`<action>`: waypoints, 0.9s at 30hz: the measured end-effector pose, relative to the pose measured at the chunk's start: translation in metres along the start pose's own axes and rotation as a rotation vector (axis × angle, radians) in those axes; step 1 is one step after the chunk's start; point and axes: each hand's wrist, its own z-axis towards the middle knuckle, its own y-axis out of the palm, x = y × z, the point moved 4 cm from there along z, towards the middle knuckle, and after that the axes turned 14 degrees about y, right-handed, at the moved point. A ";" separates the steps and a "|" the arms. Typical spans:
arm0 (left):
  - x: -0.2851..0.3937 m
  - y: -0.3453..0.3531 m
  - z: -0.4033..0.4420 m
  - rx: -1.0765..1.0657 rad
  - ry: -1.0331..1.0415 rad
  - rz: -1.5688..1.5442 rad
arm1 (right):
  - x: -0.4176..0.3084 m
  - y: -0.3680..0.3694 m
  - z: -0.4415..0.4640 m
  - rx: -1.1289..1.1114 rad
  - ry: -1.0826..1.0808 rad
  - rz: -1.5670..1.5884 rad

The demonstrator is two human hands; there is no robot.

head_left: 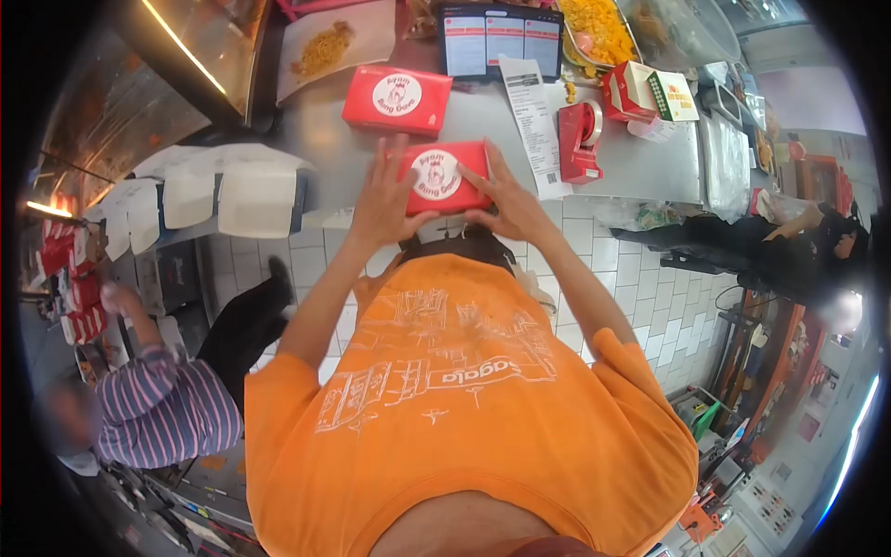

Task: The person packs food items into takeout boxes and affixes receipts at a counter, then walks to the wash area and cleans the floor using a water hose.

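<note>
At the counter's near edge lies a red food box (pixel 447 173) with a round white label reading "Ayam Bang Dava". My left hand (pixel 388 197) holds its left side, fingers reaching forward and thumb along the near edge. On the right side, my right hand (pixel 506 200) grips the same box, with fingers spread over the corner and lid and the thumb at the front. The lid is closed, so its contents are hidden. Just beyond it sits a second closed red box (pixel 397 99) with the same label.
A long receipt (pixel 531 130) lies beside a red tape dispenser (pixel 580 139). Behind them stand a tablet (pixel 501 46) and a tray of yellow food (pixel 599 32). Crumbs rest on paper (pixel 367 32) at left. Open white boxes (pixel 258 200) and a striped-shirt co-worker (pixel 172 399) are left.
</note>
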 end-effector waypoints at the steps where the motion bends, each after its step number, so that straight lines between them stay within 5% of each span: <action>1: -0.002 0.004 0.001 -0.006 -0.013 -0.005 | 0.001 0.005 0.004 -0.080 -0.017 -0.151; 6: 0.001 0.008 0.010 -0.162 -0.004 0.097 | 0.015 0.016 0.011 -0.308 0.053 -0.336; 8: 0.013 0.011 0.013 -0.183 -0.014 0.121 | -0.002 0.010 -0.002 -0.023 -0.093 -0.352; 12: 0.021 0.028 0.022 0.006 -0.115 0.156 | 0.025 -0.005 -0.008 0.090 0.002 -0.080; 14: 0.015 0.031 0.023 0.083 -0.155 0.096 | 0.095 -0.059 -0.043 0.712 0.829 0.393; 16: 0.019 0.029 0.023 0.090 -0.156 0.112 | 0.144 -0.100 -0.051 0.753 1.028 0.108; 17: 0.019 0.027 0.024 0.100 -0.140 0.135 | 0.150 -0.103 -0.043 0.759 1.042 0.118; 19: 0.019 0.026 0.026 0.090 -0.124 0.116 | 0.164 -0.098 -0.025 0.391 1.039 0.897; 22: 0.022 0.025 0.028 0.075 -0.130 0.115 | 0.180 -0.087 -0.026 0.344 0.841 1.079; 23: 0.023 0.025 0.030 0.069 -0.133 0.129 | 0.187 -0.070 -0.037 0.351 0.842 1.086; 25: 0.023 0.023 0.034 0.072 -0.131 0.127 | 0.203 -0.043 -0.062 0.635 0.299 1.447; 26: 0.025 0.023 0.033 0.069 -0.139 0.119 | 0.209 -0.030 -0.062 0.637 0.307 1.449; 27: 0.027 0.025 0.032 0.058 -0.139 0.114 | 0.209 -0.020 -0.066 0.775 0.482 1.040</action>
